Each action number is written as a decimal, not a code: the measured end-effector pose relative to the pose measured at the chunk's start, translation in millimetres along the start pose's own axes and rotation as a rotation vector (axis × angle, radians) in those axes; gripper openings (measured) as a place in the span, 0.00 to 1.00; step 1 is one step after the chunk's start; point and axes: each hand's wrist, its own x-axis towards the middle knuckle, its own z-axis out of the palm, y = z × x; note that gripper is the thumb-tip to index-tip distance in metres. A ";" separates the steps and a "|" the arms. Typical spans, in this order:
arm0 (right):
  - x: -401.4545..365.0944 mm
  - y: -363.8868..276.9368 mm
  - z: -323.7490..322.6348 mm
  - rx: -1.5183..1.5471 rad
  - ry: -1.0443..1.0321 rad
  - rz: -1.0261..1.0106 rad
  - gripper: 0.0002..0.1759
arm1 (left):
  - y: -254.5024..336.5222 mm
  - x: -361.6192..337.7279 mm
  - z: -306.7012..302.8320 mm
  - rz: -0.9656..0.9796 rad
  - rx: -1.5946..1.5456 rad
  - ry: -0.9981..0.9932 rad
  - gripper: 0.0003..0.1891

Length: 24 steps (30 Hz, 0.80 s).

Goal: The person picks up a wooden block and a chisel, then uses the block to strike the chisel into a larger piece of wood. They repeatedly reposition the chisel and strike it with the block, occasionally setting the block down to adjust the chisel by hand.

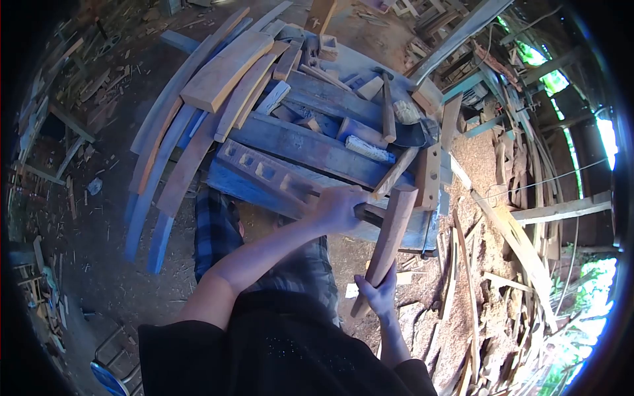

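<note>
My left hand (339, 208) is closed round a dark tool handle (370, 214), just above the near edge of the workbench. That tool meets a thick wooden piece (391, 234), which stands slanted beyond the bench's right front corner. Lower down, my right hand (379, 294) grips this wooden piece near its bottom end. A long wooden part with square mortises (264, 173) lies along the front of the bench, and its right end passes by my left hand. The far end of the tool is hidden behind the wooden piece.
Curved planks (228, 72) overhang the left side of the workbench (310, 142). A hammer (388, 109) and a drilled block (428, 177) lie at the bench's right. Sawdust and long offcuts (515, 247) cover the ground at right. A chair (109, 377) stands at lower left.
</note>
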 end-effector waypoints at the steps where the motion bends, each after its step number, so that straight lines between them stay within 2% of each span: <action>1: -6.5 1.9 -3.4 0.093 0.040 0.100 0.44 | -0.2 0.2 1.4 0.005 0.005 0.009 0.11; 2: -5.2 -0.3 -12.5 0.075 0.017 0.069 0.44 | -0.5 -0.5 3.3 0.031 -0.013 0.020 0.11; 4: -9.1 -1.2 -23.1 0.163 0.052 0.165 0.41 | 4.8 -9.0 4.7 0.041 -0.045 -0.002 0.11; 6: -8.0 -12.5 -23.9 0.235 0.097 0.140 0.36 | 15.4 -3.5 2.6 0.123 -0.044 -0.047 0.13; 11: -10.0 -16.7 -26.6 0.179 0.078 0.094 0.37 | 14.2 0.1 -0.6 0.158 -0.012 -0.048 0.15; 13: -11.3 -22.2 -26.4 0.177 0.069 0.112 0.38 | 7.1 -0.3 -4.5 0.103 0.021 -0.031 0.12; 16: -9.4 -40.6 -31.1 0.163 0.099 0.092 0.38 | 5.3 -1.5 -6.3 0.077 -0.020 0.007 0.14; 18: -11.1 -59.4 -34.2 0.282 0.181 -0.011 0.39 | 4.3 -1.2 -4.9 0.060 -0.022 0.002 0.13; 20: -3.4 -46.3 -33.2 0.309 0.235 -0.360 0.41 | 3.4 -0.7 -3.5 0.048 -0.025 -0.002 0.13; 21: -8.0 -47.8 -22.4 0.424 0.254 -0.247 0.41 | 2.8 -0.5 -3.9 0.050 -0.044 0.017 0.13; 22: -10.0 -12.4 -23.8 0.198 0.184 -0.167 0.44 | 2.3 -0.1 -4.6 0.053 -0.062 0.037 0.12; 24: 4.3 -28.6 -12.3 -0.087 -0.068 0.096 0.48 | -3.6 -3.5 -4.7 0.042 -0.018 -0.018 0.10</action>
